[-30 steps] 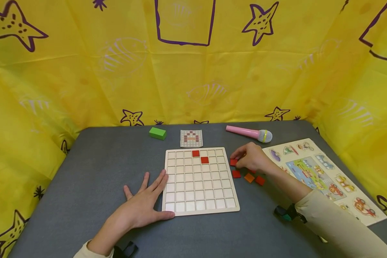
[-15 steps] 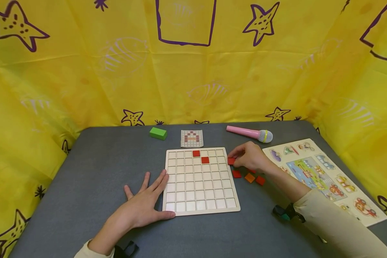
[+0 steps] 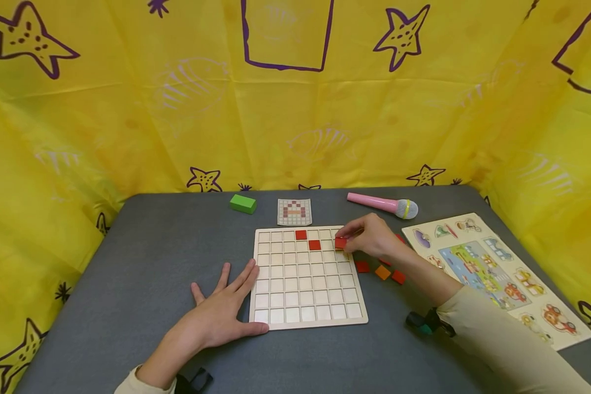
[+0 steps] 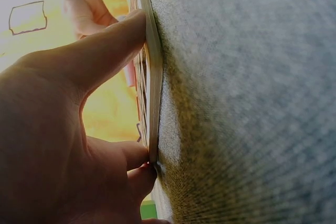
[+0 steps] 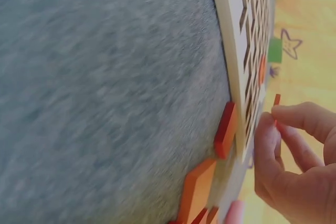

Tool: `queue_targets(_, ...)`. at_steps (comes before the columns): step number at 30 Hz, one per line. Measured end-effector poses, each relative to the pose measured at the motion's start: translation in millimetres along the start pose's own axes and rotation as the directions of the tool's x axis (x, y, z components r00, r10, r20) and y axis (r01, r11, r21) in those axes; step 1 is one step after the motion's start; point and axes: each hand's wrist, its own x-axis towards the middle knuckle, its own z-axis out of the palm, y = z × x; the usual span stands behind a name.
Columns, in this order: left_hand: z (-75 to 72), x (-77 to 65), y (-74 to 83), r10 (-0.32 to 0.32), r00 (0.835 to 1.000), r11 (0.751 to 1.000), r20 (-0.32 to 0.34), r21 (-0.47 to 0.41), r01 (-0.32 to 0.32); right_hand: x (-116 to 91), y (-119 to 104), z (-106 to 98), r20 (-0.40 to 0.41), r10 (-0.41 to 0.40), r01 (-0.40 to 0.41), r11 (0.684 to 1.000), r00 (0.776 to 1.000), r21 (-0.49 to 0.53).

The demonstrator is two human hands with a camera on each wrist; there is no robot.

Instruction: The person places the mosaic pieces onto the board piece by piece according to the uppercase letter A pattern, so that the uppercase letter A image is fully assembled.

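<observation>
A pale wooden grid board lies on the grey table, with one red tile in its top row and another red tile in the second. My left hand rests at the board's left side, fingers spread, its fingertips at the left edge and the thumb at the near corner. Between thumb and fingers my right hand pinches a red square tile, over the board's upper right cells. In the right wrist view the pinched tile shows edge-on above the board.
Right of the board lie several loose tiles, among them an orange tile and a red tile. A patterned card, a green block and a pink toy microphone lie behind. A picture puzzle board sits at the right.
My right hand has carried the pinched red tile leftward from the loose tiles to above the board's upper right part. The left hand has stayed at the board's edge.
</observation>
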Motion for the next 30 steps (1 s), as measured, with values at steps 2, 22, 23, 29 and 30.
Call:
queue_targets(2, -0.2, 0.2, 0.0, -0.001, 1.000, 1.000, 0.002, 0.000, 0.001, 2, -4, 3, 0.009, 0.006, -0.006, 1.000, 1.000, 0.007)
queue_targets(22, -0.2, 1.6, 1.1, 0.000, 1.000, 1.000, 0.006, -0.002, 0.000, 20, -36, 32, 0.059, -0.008, 0.007, 1.000, 0.998, 0.020)
queue_targets(23, -0.3, 1.5, 1.1, -0.002, 1.000, 1.000, 0.007, -0.002, 0.002, 21, -38, 34, 0.065, -0.005, 0.004, 1.000, 0.998, 0.018)
queue_targets(29, -1.0, 0.8, 0.9, -0.006, 1.000, 1.000, 0.007, -0.004, 0.006, 27, -46, 45, 0.100, -0.002, 0.000, 1.000, 0.995, 0.013)
queue_targets(30, -1.1, 0.7, 0.9, -0.006, 1.000, 1.000, 0.007, -0.005, 0.006, 28, -48, 46, 0.103, -0.005, 0.004, 1.000, 0.995, 0.011)
